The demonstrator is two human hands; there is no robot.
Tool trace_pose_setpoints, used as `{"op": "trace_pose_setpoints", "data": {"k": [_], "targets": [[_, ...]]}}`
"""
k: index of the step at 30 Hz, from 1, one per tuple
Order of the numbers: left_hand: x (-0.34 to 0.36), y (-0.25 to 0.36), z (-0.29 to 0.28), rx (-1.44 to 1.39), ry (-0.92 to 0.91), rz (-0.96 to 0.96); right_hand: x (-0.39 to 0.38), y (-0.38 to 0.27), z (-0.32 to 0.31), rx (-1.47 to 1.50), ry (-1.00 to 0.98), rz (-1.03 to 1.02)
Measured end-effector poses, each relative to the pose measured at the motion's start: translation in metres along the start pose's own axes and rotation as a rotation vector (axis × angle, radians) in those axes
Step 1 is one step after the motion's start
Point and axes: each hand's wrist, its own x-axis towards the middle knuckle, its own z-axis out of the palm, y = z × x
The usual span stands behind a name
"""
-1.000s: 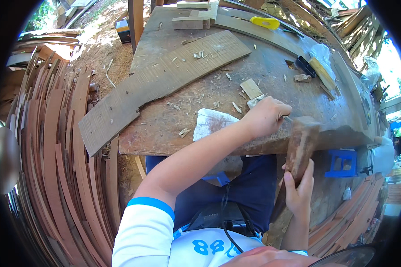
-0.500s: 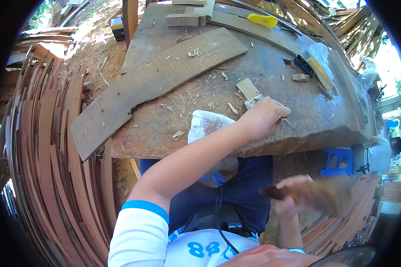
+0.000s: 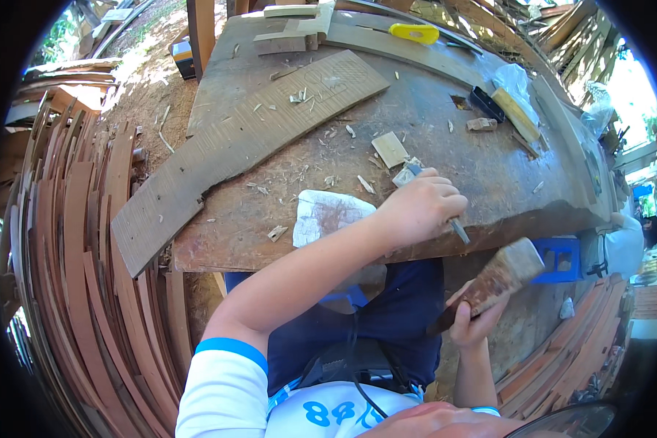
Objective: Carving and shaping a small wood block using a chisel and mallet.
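Observation:
My left hand (image 3: 423, 210) is closed around a metal chisel (image 3: 458, 231), which slants across the workbench (image 3: 263, 219) near its front edge. One end of it meets a small pale wood piece (image 3: 403, 176), beside a square light-wood block (image 3: 390, 150); whether these two join is hard to tell. Off the bench's front edge, my right hand (image 3: 474, 323) grips a worn wooden mallet (image 3: 505, 274), its head angled up toward the chisel but apart from it. Left of my left hand lies a white, brown-stained piece (image 3: 327, 212), perhaps cloth, partly behind my forearm.
A long notched board (image 3: 248, 146) crosses the bench's left side. Toward the back are a yellow-handled tool (image 3: 414, 33) and wood offcuts (image 3: 281, 44). A black object (image 3: 487, 104) lies at right. Plank stacks (image 3: 80, 255) flank the bench; a blue stool (image 3: 558, 259) stands at right.
The mallet, blurred before, has moved up and left, nearer the bench edge. My left hand has shifted slightly left, and more of the chisel shows. The whole view has shifted a little.

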Motion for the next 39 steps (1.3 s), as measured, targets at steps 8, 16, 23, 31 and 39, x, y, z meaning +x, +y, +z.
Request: {"op": "trace_pose_setpoints", "data": {"k": [8,16,23,31,39], "targets": [[0.016,0.006,0.027,0.076,-0.151,0.004,0.015,0.006,-0.003,0.106,0.149,0.153],[0.030,0.002,0.023,-0.098,-0.021,-0.109,0.019,0.010,0.001,0.145,0.090,0.219],[0.030,0.001,0.019,-0.103,0.065,-0.301,0.028,0.006,0.004,0.164,0.075,0.241],[0.033,0.017,0.022,-0.135,0.081,-0.415,0.054,-0.006,0.011,0.225,0.170,0.234],[0.027,0.027,0.024,-0.188,0.344,-0.412,0.056,-0.012,0.017,0.255,0.126,0.305]]}}
